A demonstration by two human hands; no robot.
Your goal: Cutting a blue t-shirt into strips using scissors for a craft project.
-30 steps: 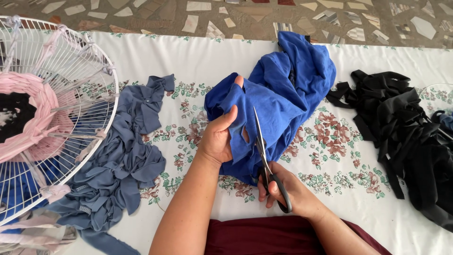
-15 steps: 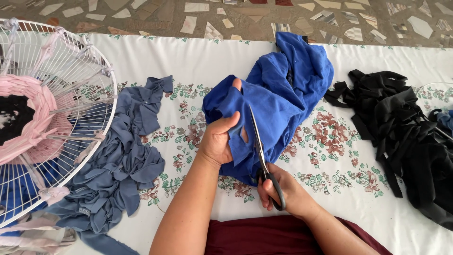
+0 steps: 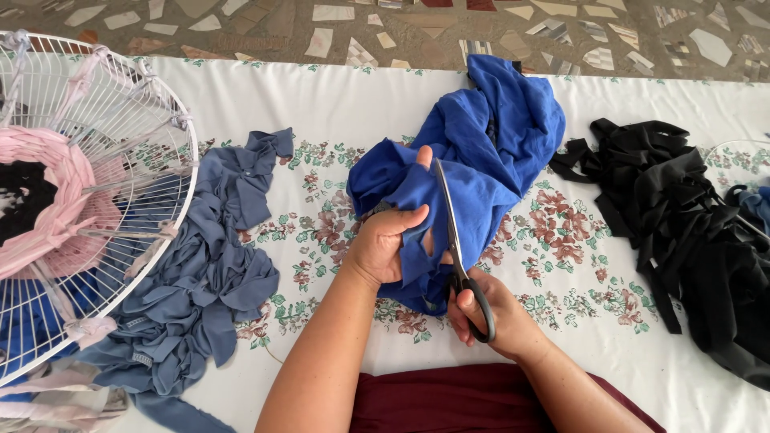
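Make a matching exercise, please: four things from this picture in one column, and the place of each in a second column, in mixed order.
Things:
1. bright blue cloth
2. black cloth strips
3. grey-blue cloth strips
4. scissors

Places:
A. in the right hand
B. gripped by the left hand
C. beside the white wire frame
D. at the right of the table

Pairs: 1-B, 2-D, 3-C, 4-A

Bare forearms without sleeves; a dark maroon garment point(image 3: 473, 401) covers the lap.
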